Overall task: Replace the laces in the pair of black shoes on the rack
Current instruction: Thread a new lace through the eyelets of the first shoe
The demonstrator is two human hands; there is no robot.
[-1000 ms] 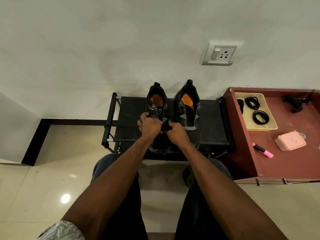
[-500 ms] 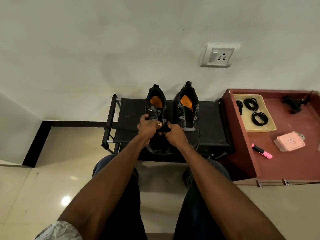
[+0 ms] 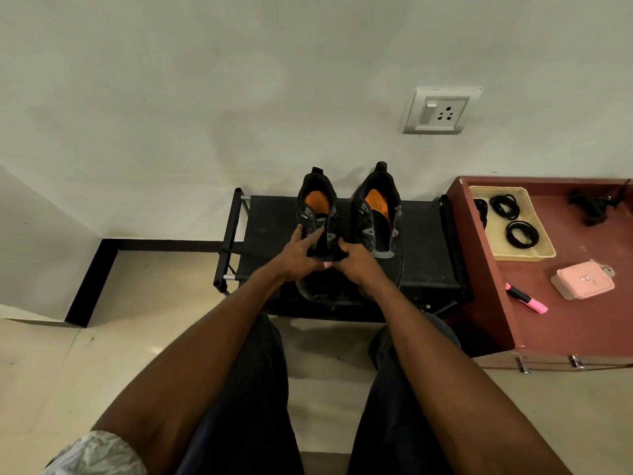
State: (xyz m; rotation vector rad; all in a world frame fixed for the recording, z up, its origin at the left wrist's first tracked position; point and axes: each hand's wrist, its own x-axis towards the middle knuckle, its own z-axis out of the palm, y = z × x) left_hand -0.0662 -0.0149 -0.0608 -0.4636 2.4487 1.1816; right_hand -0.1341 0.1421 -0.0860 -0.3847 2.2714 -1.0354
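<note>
- Working at the left shoe [image 3: 317, 214] on the rack [image 3: 421, 241], both hands sit lower on its tongue than a second ago, near the bottom eyelets, which suggests the lace work is under way.
- The left hand [image 3: 294, 257] has loosened: thumb and forefinger now reach up against the eyelet panel, other fingers half curled.
- The right hand [image 3: 356, 262] curls round the dark tongue area; whether it pinches a lace, I cannot tell.
- The right shoe [image 3: 380, 210] stands just beside, untouched; coiled laces [image 3: 522, 234] wait in the tray [image 3: 544, 248].

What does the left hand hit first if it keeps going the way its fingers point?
Probably nothing new: the left hand already touches the left black shoe with orange insole. Beyond it, likely the white wall; depth is unclear.
</note>
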